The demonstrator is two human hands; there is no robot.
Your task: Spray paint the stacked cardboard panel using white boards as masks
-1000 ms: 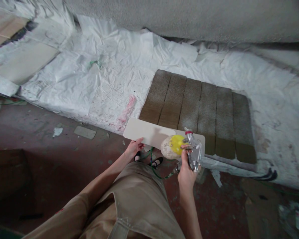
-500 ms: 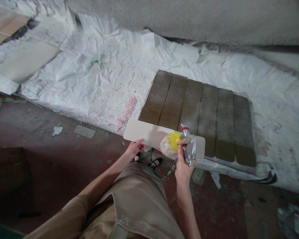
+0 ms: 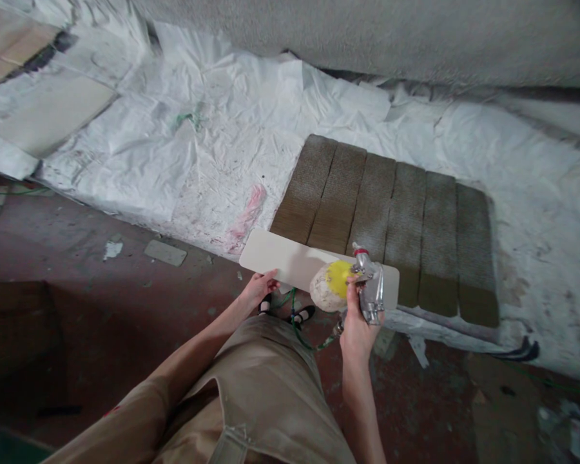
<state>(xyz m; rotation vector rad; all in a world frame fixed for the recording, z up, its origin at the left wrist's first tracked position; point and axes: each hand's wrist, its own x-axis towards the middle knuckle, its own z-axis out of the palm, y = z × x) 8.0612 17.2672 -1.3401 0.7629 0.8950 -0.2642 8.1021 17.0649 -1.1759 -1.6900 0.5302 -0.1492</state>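
Note:
My right hand [image 3: 358, 335] is wrapped round a metal spray gun [image 3: 373, 287]. A rounded cup, yellow at the top and crusted with whitish paint [image 3: 329, 287], is fixed to the gun's left side. A long white board with rounded corners [image 3: 275, 251] lies beyond the gun, partly covered by it. My left hand [image 3: 261, 288] pinches the board's near edge, thumb on top. Several brown panels with a pale speckled coat [image 3: 406, 225] lie side by side just behind the board.
Wrinkled white sheeting [image 3: 222, 142] covers the long bench under the panels. A green hose [image 3: 314, 347] hangs from the gun. On the sheeting lie a pink streaked patch [image 3: 247, 216] and a green scrap [image 3: 188, 119]. Cardboard [image 3: 502, 406] and a flat offcut [image 3: 165, 252] lie on the red floor.
The view has shifted very slightly. Both hands, the spray gun and the white board keep nearly the same places.

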